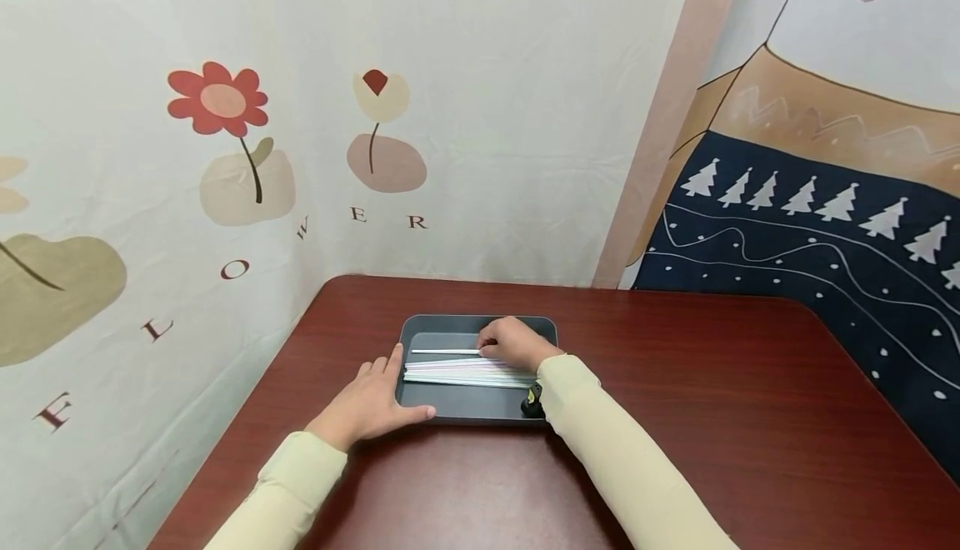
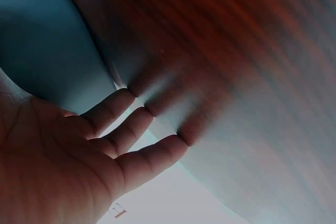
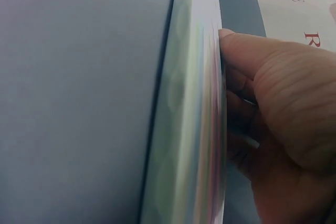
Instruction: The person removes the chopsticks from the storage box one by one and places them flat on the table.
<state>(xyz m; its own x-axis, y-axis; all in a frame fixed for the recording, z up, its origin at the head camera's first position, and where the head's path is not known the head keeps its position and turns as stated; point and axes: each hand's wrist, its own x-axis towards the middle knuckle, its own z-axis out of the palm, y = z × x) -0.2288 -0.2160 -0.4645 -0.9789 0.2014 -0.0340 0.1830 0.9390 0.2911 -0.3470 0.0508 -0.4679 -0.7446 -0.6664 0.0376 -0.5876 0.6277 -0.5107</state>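
Left of the tray (image 1: 459, 407), the left hand (image 1: 366, 402) is resting with its fingers straight along the outer side, its thumb lying over the near rim; it appears to be steadying things. Inside the tray, a bundle of pale strips (image 1: 461, 373) is lying lengthwise across the middle, and a single strip (image 1: 444, 352) is lying just behind it, apart at its left end. Toward the tray's right end, the right hand (image 1: 513, 342) is reaching in with curled fingers, seemingly pinching that strip. The work appears to be separating strips singly; the next move probably calls for a light pinch, keeping the bundle undisturbed.

Left of and behind the tray, a flower-printed wall (image 1: 510, 117) is rising; the reddish-brown worktop (image 1: 720, 375) is supporting the tray; farther right, a dark blue tree-patterned panel (image 1: 798, 237) is hanging.
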